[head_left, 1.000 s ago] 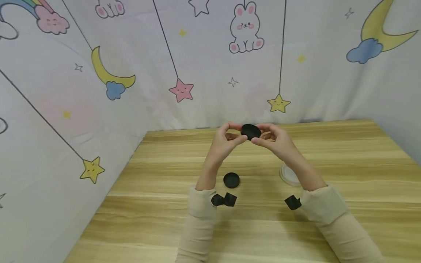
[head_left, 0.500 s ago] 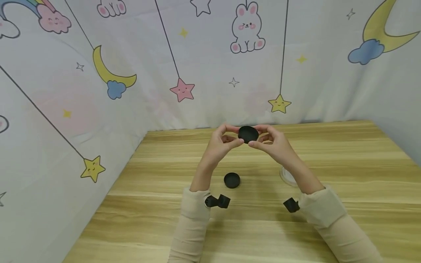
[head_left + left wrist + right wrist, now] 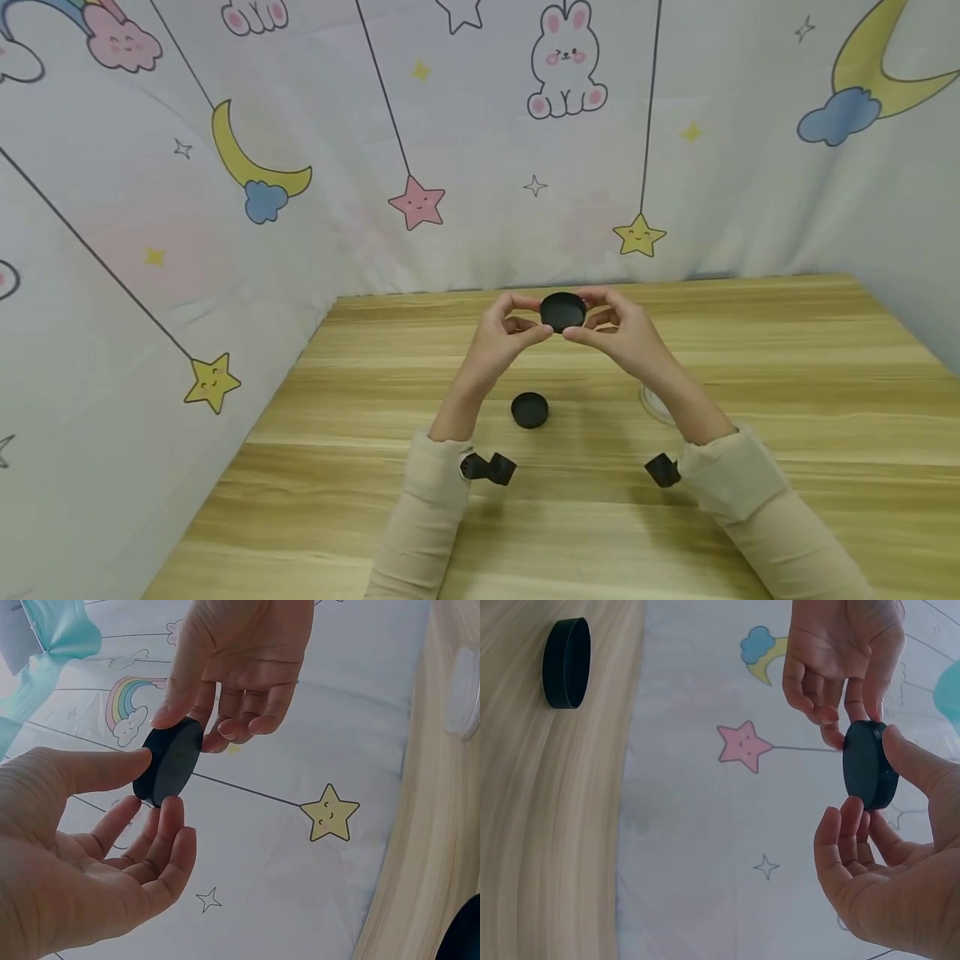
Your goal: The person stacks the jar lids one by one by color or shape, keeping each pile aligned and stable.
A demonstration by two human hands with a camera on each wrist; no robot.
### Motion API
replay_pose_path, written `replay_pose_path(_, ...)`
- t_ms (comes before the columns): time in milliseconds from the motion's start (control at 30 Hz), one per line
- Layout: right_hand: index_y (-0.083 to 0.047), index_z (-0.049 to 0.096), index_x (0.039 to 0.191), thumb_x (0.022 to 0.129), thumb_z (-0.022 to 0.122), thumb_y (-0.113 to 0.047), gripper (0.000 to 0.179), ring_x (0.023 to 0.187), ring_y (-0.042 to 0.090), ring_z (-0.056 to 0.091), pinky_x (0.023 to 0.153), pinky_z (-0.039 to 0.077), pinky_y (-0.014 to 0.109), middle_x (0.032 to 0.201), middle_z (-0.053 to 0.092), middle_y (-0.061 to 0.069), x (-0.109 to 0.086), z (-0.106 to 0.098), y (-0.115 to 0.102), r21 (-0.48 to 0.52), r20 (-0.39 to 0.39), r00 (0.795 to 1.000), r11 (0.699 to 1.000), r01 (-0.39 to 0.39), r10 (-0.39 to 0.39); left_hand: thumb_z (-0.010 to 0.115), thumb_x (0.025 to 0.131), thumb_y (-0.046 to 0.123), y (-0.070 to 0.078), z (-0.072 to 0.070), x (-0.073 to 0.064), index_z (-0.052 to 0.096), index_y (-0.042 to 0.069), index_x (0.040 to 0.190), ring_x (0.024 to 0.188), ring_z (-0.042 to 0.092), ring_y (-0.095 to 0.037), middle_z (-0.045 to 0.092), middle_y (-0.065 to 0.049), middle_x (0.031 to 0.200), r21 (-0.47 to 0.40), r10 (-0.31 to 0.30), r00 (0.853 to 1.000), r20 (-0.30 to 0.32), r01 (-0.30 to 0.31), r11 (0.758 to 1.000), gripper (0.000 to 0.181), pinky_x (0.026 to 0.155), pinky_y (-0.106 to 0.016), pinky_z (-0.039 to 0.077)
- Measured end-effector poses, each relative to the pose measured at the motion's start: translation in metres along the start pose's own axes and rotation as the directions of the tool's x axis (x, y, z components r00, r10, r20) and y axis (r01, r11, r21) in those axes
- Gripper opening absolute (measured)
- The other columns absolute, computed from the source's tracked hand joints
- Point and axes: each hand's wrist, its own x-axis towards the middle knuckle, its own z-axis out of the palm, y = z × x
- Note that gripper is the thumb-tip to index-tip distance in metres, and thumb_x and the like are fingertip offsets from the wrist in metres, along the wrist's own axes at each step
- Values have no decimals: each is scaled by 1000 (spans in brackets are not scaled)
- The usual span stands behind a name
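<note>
Between both hands is a round, shallow black lid (image 3: 562, 313), held up over the far part of the table with its hollow side toward the head camera. My left hand (image 3: 495, 333) pinches its left edge between thumb and fingers. On the opposite edge, my right hand (image 3: 628, 332) has a matching pinch. Both wrist views show the lid's flat outer face, as in the right wrist view, where the lid (image 3: 862, 765) stands on edge. A second black lid (image 3: 529, 411) lies on the table, hollow side up, right of my left forearm.
A whitish round dish or lid (image 3: 657, 406) lies on the wooden table (image 3: 337, 467), partly hidden by my right forearm. Black wrist cameras (image 3: 501, 468) jut inward from both cuffs. A printed curtain (image 3: 480, 233) hangs along the table's far and left edges.
Both hands have brought the lid slightly down and to the left, tipping it so more of its hollow shows. My left forearm has shifted left. The things on the table stay put.
</note>
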Motion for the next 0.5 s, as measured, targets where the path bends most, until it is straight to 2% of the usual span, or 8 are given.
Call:
replay_pose_path(333, -4, 49, 136, 89, 71, -15, 54, 92, 15, 56, 72, 50, 22, 124, 51, 15, 3, 12, 8, 2, 29, 1000, 1000, 1, -1, 67, 89, 1, -6, -9, -6, 54, 0, 119, 86, 61, -11, 54, -17, 125, 49, -27, 1000, 12, 26, 998, 33, 83, -28, 51)
replay_pose_path(500, -5, 50, 136, 88, 73, -18, 54, 94, 19, 56, 70, 50, 24, 123, 51, 15, 5, 20, 14, -1, 59, 998, 1000, -19, 19, 67, 90, 3, -13, -17, -9, 52, 0, 132, 88, 61, -12, 54, -14, 120, 81, -75, 996, 39, 72, 994, 45, 86, -29, 52)
